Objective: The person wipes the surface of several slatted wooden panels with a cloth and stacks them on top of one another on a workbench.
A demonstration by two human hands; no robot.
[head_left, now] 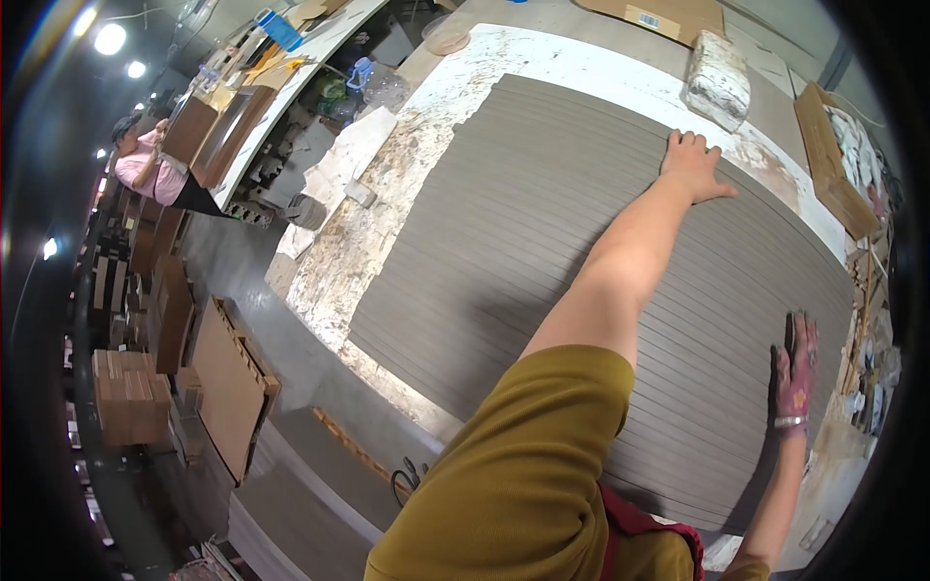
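Many long grey-brown strips lie side by side, forming a wide flat layer on a white, stained worktable. My left hand, bare, rests with fingers spread on the far edge of the strips. Toward the right end, my right hand wears a pink patterned glove with dark fingertips and has a band at the wrist. Its fingers are stretched out, flat on or just over the strips; exact contact I cannot tell. Neither hand holds anything.
Beyond the strips sit a white stained block and a cardboard piece. An open carton stands at the right. Left of the strips lie a cloth and small grey block. A person in pink stands far left.
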